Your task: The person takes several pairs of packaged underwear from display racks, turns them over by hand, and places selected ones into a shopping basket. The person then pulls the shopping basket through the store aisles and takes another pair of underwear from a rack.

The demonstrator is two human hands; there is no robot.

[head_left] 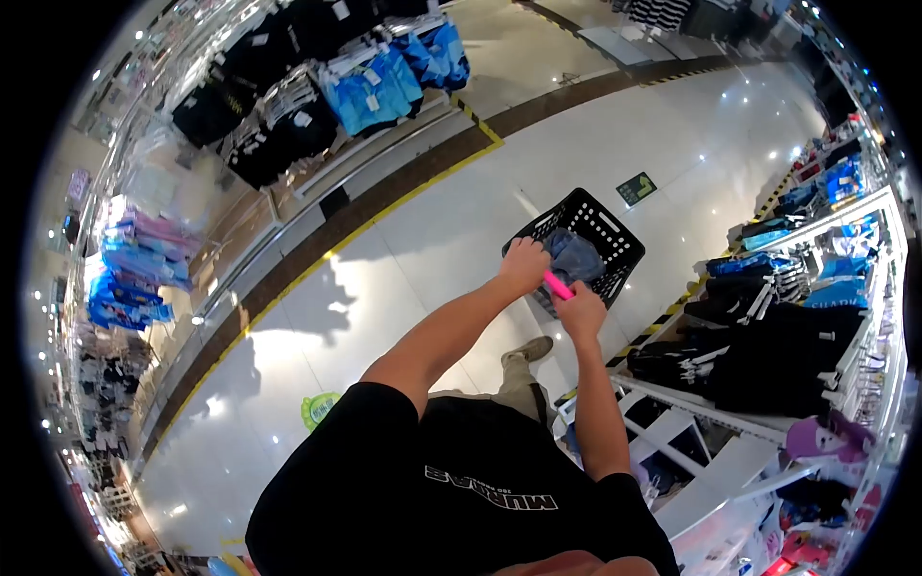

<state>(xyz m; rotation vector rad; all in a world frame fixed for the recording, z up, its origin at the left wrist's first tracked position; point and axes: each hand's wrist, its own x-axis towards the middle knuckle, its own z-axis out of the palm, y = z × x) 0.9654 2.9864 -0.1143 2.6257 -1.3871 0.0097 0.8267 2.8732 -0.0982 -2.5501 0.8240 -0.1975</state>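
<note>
A black plastic basket [619,240] with perforated walls is in front of me, with a dark blue-grey item [576,257] inside it. A bright pink handle [557,285] runs across the basket's near side. My left hand [525,264] is closed at the handle's upper end, over the basket's near left edge. Fingers of my right hand [582,311] are wrapped round the lower end of the same handle. Where the handle joins the basket is hidden.
Racks of black shorts [288,120] and blue shorts [375,91] stand at the upper left. Dark clothes [768,360] hang from a white rack on the right. Yellow-black tape edges the tiled floor [413,240]. A green floor sign [636,188] lies beyond the basket.
</note>
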